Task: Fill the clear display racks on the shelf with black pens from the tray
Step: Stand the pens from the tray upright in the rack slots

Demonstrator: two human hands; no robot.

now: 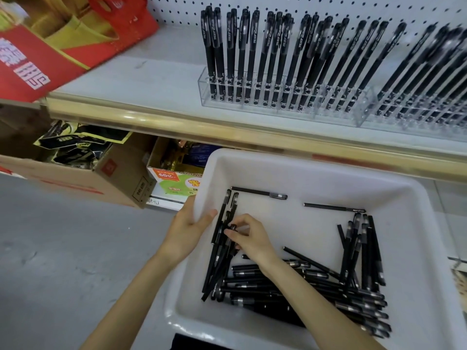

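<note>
A white plastic tray (pixel 313 170) sits below the shelf edge and holds several loose black pens (pixel 290 289), heaped mostly along its left and near sides. My left hand (pixel 188 229) grips the tray's left rim, thumb inside. Inside the tray, my right hand (pixel 249 237) pinches the capped end of a black pen (pixel 228 245) in the left-hand bunch. On the white shelf above, a clear display rack (pixel 280 101) stands filled with upright black pens (pixel 255 56). A second clear rack (pixel 414 117) to its right also holds several pens.
A red and yellow bag (pixel 75 36) lies on the shelf at the left. Under the gold shelf edge (pixel 177 120) stand open cardboard boxes (pixel 83 178) with packaged goods. Grey floor (pixel 63 248) lies at the left. White pegboard (pixel 328 8) backs the shelf.
</note>
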